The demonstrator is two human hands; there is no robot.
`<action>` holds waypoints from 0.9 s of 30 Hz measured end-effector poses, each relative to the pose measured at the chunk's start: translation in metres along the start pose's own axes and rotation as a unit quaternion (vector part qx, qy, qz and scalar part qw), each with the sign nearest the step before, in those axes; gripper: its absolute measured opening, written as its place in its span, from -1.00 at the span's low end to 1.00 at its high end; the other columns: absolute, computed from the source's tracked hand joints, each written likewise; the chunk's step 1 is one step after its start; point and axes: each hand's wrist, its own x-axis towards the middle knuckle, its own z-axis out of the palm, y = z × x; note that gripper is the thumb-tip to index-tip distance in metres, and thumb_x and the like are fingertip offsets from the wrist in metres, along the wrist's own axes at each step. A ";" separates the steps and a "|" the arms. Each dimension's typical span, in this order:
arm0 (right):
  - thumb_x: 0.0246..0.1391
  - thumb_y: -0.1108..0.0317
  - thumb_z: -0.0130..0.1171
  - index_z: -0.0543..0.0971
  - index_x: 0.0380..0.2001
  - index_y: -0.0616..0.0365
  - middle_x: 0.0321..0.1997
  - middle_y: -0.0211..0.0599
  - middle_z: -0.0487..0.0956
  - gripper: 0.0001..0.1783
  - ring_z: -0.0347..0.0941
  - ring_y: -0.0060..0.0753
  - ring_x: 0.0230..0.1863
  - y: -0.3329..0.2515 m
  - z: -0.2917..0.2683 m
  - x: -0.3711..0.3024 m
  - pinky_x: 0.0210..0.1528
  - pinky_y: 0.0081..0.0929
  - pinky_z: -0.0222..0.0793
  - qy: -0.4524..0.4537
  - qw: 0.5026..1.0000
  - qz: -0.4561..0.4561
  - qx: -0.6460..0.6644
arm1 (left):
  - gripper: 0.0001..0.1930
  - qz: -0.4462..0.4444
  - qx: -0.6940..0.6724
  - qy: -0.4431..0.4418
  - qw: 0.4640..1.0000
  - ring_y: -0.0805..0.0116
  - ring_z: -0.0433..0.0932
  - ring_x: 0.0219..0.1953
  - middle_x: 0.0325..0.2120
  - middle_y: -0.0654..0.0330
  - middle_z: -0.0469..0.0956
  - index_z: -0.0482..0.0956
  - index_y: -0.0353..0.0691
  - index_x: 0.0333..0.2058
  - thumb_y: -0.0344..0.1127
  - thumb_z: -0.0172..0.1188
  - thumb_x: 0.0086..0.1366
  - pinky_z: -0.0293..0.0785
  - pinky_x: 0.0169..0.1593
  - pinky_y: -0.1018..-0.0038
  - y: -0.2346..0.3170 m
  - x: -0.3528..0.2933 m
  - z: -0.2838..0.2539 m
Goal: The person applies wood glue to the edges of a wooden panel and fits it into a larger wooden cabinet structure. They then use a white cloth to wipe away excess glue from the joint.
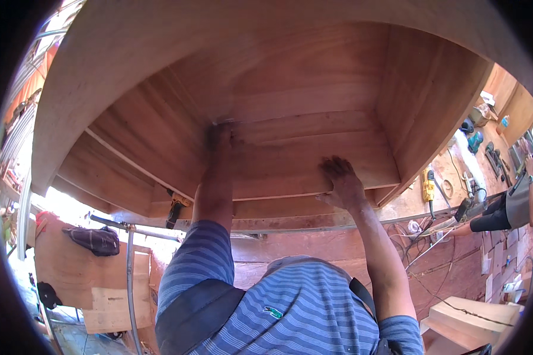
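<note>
A wooden cabinet (308, 154) opens in front of me, with bare plywood walls, back and bottom panel. My left hand (222, 135) reaches deep inside, at the back corner where the bottom meets the left partition (166, 112). Shadow and blur hide its fingers, so what it touches or holds cannot be made out. Nearer the front edge, my right hand (342, 182) lies on the bottom panel, fingers spread and nothing in its grasp. Left of my left forearm, a yellow and black power drill (176, 207) rests by the cabinet's front edge.
On the right, a workbench holds a yellow power tool (428, 184), a teal tool (475, 142) and cords. Another person (509, 210) stands there. A metal pipe (130, 290) and plywood sheets (65, 272) stand at left. Cut boards (474, 319) lie lower right.
</note>
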 end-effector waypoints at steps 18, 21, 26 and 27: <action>-0.36 -0.03 0.45 0.41 0.14 0.00 0.28 -0.29 0.35 -0.10 0.16 -0.16 0.34 0.003 0.002 -0.006 0.42 -0.18 -0.01 0.014 1.000 0.016 -0.020 | -0.84 -0.080 0.176 0.026 0.981 0.33 0.41 -0.67 -0.66 0.19 0.43 0.53 -0.31 -0.48 -0.33 0.12 0.16 0.34 -0.63 0.34 -0.047 0.088 0.069; -0.35 -0.06 0.44 0.40 0.16 -0.01 0.29 -0.29 0.34 -0.09 0.14 -0.16 0.35 -0.002 0.001 0.000 0.42 -0.19 -0.02 0.011 1.000 0.008 -0.007 | -0.71 -0.007 0.232 -0.057 0.971 0.25 0.44 -0.67 -0.67 0.15 0.43 0.56 -0.28 -0.51 -0.20 0.03 0.24 0.32 -0.63 0.28 -0.059 0.099 0.074; -0.34 -0.04 0.44 0.40 0.15 0.02 0.29 -0.27 0.33 -0.10 0.14 -0.15 0.35 0.007 0.006 -0.007 0.43 -0.20 -0.02 0.016 1.000 0.014 -0.022 | -0.91 -0.230 -0.036 0.007 0.973 0.40 0.35 -0.62 -0.56 0.23 0.39 0.46 -0.15 -0.42 -0.35 0.19 0.12 0.20 -0.66 0.43 -0.050 0.029 0.211; -0.35 -0.03 0.44 0.41 0.13 0.04 0.28 -0.26 0.34 -0.10 0.14 -0.15 0.35 0.005 0.004 -0.005 0.43 -0.21 -0.02 0.023 1.000 0.009 -0.019 | -0.90 -0.207 -0.014 -0.040 0.977 0.40 0.34 -0.63 -0.57 0.23 0.38 0.44 -0.14 -0.40 -0.37 0.18 0.11 0.20 -0.66 0.43 -0.042 0.016 0.226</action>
